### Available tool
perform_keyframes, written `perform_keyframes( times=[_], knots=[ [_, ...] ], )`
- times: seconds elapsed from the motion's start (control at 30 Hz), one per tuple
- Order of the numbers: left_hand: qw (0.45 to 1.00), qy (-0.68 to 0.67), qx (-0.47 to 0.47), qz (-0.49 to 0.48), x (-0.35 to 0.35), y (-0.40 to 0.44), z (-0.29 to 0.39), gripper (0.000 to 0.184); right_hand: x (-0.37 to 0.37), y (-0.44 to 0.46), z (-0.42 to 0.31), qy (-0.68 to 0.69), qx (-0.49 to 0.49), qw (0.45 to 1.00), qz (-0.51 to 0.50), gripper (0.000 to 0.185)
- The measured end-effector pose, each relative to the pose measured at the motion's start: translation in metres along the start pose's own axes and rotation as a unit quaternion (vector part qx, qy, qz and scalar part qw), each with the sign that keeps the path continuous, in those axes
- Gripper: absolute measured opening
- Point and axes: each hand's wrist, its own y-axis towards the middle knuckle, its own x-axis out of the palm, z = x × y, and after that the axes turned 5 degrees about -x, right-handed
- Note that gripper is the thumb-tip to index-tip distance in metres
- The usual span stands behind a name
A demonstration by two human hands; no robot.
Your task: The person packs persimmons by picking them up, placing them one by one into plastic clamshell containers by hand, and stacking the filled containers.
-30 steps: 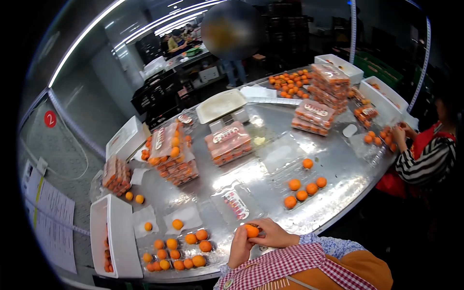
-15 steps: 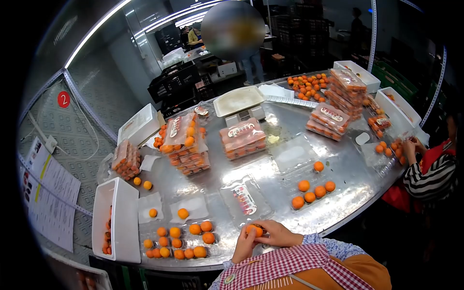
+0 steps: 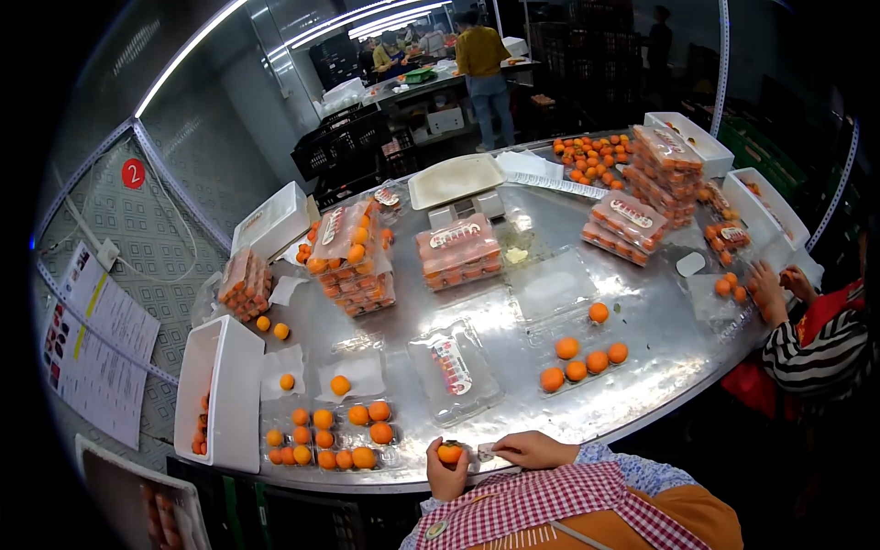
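One round orange fruit (image 3: 449, 453), its top dark greenish, sits in the bare left hand (image 3: 440, 475) — thumb and fingers curled around it. Bare right hand (image 3: 533, 451) beside, apart from fruit; fingertips drawn together, contents cannot tell. Counted: two white paper sheets (image 3: 365, 377) — one fruit each.

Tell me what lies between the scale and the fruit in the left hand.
From scale to fruit, the head view shows a stack of filled packs, then a clear labelled pack, with bare metal table between them.
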Motion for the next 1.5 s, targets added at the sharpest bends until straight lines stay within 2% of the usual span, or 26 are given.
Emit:
perform_keyframes(
  times=[0.07, 0.1, 0.13, 0.2, 0.27, 0.37, 0.4, 0.57, 0.67, 1.03, 1.23, 1.5],
  knots=[
    [1.000, -0.003, -0.023, 0.019, 0.004, -0.005, 0.024, 0.058, -0.008, -0.015, 0.003, 0.008, 0.023, 1.000, -0.006, 0.028],
    [0.999, 0.020, -0.019, 0.027, 0.012, 0.000, 0.011, 0.058, -0.013, -0.017, 0.011, 0.002, 0.016, 1.000, 0.005, 0.027],
    [0.997, 0.039, 0.025, 0.054, 0.012, 0.008, -0.001, 0.056, -0.016, -0.022, 0.013, 0.001, 0.013, 1.000, 0.009, 0.027],
    [0.996, -0.063, -0.053, 0.044, 0.010, 0.003, 0.007, 0.058, -0.024, -0.038, 0.016, -0.003, 0.012, 1.000, 0.023, 0.026],
    [0.996, -0.043, -0.041, 0.066, 0.010, 0.004, 0.004, 0.058, -0.029, -0.054, 0.027, -0.016, 0.008, 1.000, 0.026, 0.024],
    [0.993, 0.040, 0.024, 0.105, 0.014, 0.004, -0.009, 0.058, -0.030, -0.071, 0.045, -0.027, -0.028, 0.998, 0.046, 0.022],
    [0.990, 0.053, 0.050, 0.120, 0.017, 0.004, -0.009, 0.052, -0.031, -0.073, 0.046, -0.033, -0.045, 0.997, 0.048, 0.022],
    [0.975, 0.127, 0.063, 0.174, 0.019, 0.001, -0.006, 0.054, -0.033, -0.074, 0.047, -0.043, -0.087, 0.995, 0.034, 0.018],
    [0.983, 0.096, 0.015, 0.156, 0.019, 0.001, -0.006, 0.059, -0.033, -0.077, 0.046, -0.048, -0.092, 0.994, 0.033, 0.017],
    [0.977, 0.114, 0.028, 0.180, 0.021, 0.002, 0.000, 0.056, -0.034, -0.075, 0.041, -0.005, -0.068, 0.997, 0.035, 0.021],
    [0.964, 0.160, 0.053, 0.204, 0.023, 0.001, 0.003, 0.057, -0.035, -0.072, 0.041, -0.025, -0.056, 0.998, 0.026, 0.022],
    [0.954, 0.203, 0.071, 0.208, 0.024, 0.004, -0.003, 0.059, -0.034, -0.071, 0.042, -0.017, -0.031, 0.997, 0.067, 0.021]
  ],
)
